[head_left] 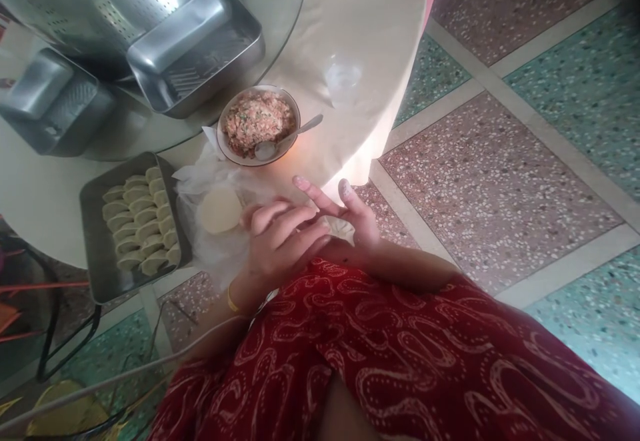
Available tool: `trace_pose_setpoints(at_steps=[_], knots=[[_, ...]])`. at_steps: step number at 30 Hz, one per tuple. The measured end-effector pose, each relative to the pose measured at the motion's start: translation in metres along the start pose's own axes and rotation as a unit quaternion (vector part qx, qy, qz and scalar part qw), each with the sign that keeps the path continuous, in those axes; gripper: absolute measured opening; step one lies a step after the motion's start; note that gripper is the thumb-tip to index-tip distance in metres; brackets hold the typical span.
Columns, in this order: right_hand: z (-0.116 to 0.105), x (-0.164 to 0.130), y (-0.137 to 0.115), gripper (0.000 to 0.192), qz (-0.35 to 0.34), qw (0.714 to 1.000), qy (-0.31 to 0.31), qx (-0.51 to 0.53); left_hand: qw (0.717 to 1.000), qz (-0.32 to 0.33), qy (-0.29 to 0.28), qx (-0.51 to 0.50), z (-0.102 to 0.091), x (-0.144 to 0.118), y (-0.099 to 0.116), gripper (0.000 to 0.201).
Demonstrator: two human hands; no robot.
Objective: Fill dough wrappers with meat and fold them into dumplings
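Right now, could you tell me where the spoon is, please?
In the head view, the spoon rests in the bowl of filling on the table, its handle pointing right, just above the stack of wrappers and both hands.

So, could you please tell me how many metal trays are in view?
3. One holds dumplings at the table's near edge; one empty sits left of the bowl's far side; one lies at the far left. More may be hidden off-frame.

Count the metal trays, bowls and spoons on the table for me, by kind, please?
Metal trays: 3 — one holding folded dumplings, two empty-looking ones further back.
Bowls: 1 — the filling bowl.
Spoons: 1 — spoon resting in that bowl.
Total: 5
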State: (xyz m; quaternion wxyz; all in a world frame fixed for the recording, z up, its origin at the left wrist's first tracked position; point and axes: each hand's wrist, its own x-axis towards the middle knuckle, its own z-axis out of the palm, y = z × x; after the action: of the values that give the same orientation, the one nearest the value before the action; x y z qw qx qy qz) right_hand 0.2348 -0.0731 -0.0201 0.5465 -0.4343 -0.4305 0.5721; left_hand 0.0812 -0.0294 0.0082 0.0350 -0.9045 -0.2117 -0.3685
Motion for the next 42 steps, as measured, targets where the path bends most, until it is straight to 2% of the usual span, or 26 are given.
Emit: trace_pose_setpoints(at_steps=[1,3,5,7,10,14,20,23,26,31,36,42], knots=[[0.001,0.000,-0.001,0.071,0.046,0.994,-0.020,0.093,1.000,-0.010,0.004,0.000,0.000,-0.001,0.000,0.010],[0.002,-0.001,-0.006,0.068,0.148,0.942,-0.064,0.295,0.999,-0.036,0.014,0.007,0.001,-0.004,0.000,0.015],[0.003,-0.002,-0.010,0.064,0.186,0.900,-0.073,0.387,0.998,-0.055,0.011,0.017,0.002,-0.009,0.001,0.014],[0.005,-0.003,-0.011,0.059,0.186,0.886,-0.068,0.418,0.998,-0.062,0.001,0.019,0.003,-0.014,0.002,0.015],[0.006,-0.001,-0.010,0.057,0.180,0.882,-0.052,0.432,0.997,-0.071,-0.008,0.022,0.005,-0.020,0.004,0.016],[0.006,0.004,-0.009,0.056,0.204,0.877,-0.041,0.433,0.996,-0.084,-0.002,0.016,0.008,-0.022,0.006,0.011],[0.011,0.006,-0.019,0.052,0.220,0.880,-0.005,0.421,0.993,-0.115,0.007,0.000,0.007,-0.023,0.007,0.007],[0.014,0.006,-0.020,0.054,0.217,0.879,-0.012,0.425,0.993,-0.114,0.016,-0.008,0.002,-0.020,0.005,0.015],[0.015,0.004,-0.017,0.058,0.209,0.885,-0.025,0.415,0.989,-0.137,0.016,-0.052,-0.001,-0.014,0.004,0.003],[0.016,0.002,-0.015,0.060,0.210,0.902,-0.024,0.378,0.982,-0.149,0.014,-0.116,-0.001,-0.007,0.005,0.005],[0.019,0.000,-0.019,0.057,0.207,0.910,-0.010,0.360,0.980,-0.165,0.004,-0.113,0.000,-0.008,0.006,0.005],[0.018,0.000,-0.016,0.059,0.219,0.907,-0.025,0.359,0.979,-0.171,-0.008,-0.111,0.001,-0.007,0.006,0.004]])
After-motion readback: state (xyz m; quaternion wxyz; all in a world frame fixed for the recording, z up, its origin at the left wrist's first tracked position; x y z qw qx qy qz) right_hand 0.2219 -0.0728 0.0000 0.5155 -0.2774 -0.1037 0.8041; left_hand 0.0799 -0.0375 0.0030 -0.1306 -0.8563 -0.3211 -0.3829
